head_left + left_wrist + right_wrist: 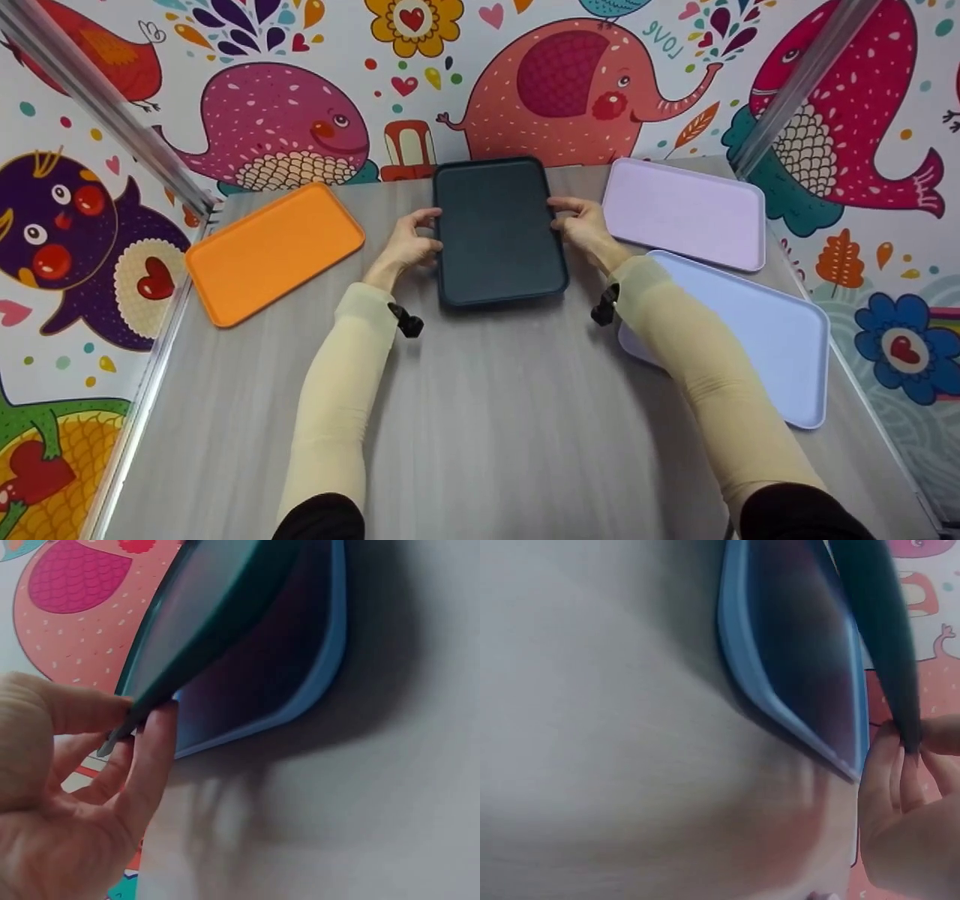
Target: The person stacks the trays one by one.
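Both hands hold a dark green rectangular tray (499,232) by its two long sides, at the far middle of the table. My left hand (407,241) pinches the left rim, thumb on one face and fingers on the other. On the right rim, my right hand (586,229) grips in the same way. The wrist views show a blue tray (334,637) lying beneath the raised dark one, with a gap between them at the near end. That lower tray is hidden by the dark tray in the head view.
An orange tray (275,255) lies at the left. A lilac tray (682,214) is at the back right, with a periwinkle tray (765,337) in front of it, partly covered by the right forearm. A printed wall (420,82) borders the table, with metal posts at the corners.
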A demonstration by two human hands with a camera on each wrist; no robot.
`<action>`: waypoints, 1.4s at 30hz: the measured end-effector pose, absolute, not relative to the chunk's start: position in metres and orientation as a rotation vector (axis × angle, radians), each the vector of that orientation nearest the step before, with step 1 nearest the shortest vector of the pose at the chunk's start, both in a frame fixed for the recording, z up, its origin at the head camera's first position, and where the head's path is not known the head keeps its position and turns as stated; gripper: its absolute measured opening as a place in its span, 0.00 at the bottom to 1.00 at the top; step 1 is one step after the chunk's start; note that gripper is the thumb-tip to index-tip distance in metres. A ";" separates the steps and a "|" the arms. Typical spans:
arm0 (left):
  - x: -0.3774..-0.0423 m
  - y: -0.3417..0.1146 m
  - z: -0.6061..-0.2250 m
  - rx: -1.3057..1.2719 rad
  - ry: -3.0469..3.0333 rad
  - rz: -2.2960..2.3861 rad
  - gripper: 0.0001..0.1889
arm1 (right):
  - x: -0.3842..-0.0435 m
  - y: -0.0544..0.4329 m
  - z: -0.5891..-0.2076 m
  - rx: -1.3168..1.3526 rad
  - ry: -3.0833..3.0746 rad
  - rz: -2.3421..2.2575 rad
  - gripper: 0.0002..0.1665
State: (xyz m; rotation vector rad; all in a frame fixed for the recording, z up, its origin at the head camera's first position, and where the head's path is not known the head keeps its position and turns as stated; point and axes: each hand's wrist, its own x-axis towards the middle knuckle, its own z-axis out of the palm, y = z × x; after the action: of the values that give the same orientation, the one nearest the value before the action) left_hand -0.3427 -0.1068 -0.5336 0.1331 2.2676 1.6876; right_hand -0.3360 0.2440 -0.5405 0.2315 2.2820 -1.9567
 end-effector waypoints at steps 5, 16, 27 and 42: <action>-0.348 -0.099 -0.536 0.104 2.324 1.615 0.40 | -0.341 0.243 -0.546 0.278 2.369 -1.868 0.35; -0.354 -0.089 -0.538 0.047 2.486 1.403 0.37 | -0.350 0.242 -0.558 0.283 2.444 -1.760 0.33; -0.411 -0.089 -0.598 0.024 2.640 1.203 0.37 | -0.351 0.243 -0.560 0.247 2.488 -1.655 0.32; -0.410 -0.086 -0.599 -0.025 2.674 1.113 0.33 | -0.353 0.238 -0.561 0.143 2.635 -1.485 0.31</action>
State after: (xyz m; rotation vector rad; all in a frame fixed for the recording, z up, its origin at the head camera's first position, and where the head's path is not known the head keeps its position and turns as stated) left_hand -0.4102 -0.0862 -0.5992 -0.0253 2.6744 1.1127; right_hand -0.3528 0.2382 -0.5612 0.1429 2.6345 -1.4854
